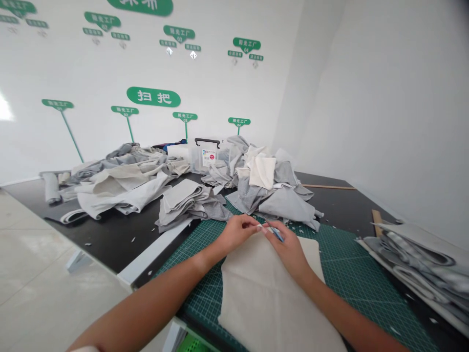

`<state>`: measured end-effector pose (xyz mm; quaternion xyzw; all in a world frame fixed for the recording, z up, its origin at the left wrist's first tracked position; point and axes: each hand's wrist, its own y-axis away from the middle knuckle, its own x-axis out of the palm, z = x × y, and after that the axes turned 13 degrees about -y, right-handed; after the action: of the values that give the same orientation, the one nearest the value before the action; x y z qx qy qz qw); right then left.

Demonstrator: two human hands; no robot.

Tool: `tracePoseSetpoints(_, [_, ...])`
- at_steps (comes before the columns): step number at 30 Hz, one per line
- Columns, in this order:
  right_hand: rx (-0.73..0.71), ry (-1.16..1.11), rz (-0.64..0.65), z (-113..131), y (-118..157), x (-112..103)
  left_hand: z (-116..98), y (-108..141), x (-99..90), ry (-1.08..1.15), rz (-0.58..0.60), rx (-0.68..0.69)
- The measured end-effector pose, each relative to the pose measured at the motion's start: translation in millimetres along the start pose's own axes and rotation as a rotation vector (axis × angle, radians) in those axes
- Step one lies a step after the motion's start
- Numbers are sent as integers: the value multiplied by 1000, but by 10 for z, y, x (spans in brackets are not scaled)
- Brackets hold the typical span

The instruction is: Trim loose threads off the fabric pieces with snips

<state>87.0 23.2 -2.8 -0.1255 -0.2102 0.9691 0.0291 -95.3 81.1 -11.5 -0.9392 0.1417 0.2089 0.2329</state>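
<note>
The left hand pinches a white fabric scrap, the right hand grasps blue-handled snips over 1 beige fabric panel on a green cutting mat, with grey fabric heaps lying beyond the hands and a folded fabric stack right of the right hand.

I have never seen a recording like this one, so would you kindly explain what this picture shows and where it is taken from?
This single view comes from a camera worn on a person's head, looking forward and down, so the two bare forearms are the wearer's own; no machine appears. The right hand holds a small blue tool, possibly snips, while the left hand pinches a small white scrap. Both hands are over a beige cloth on a green cutting mat, which lies on a black table. Beyond are heaps of grey fabric and a clear plastic box; a stack of grey cloth lies to the right.
</note>
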Motion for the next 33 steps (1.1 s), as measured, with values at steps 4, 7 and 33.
tracePoseSetpoints(4, [29, 41, -47, -175, 42, 20, 29, 10, 28, -49, 49, 15])
tracePoseSetpoints(7, [31, 35, -37, -223, 46, 2, 39, 4, 10, -11, 110, 15])
tracePoseSetpoints(33, [146, 60, -8, -11, 176, 82, 0, 4, 58, 144, 33, 25])
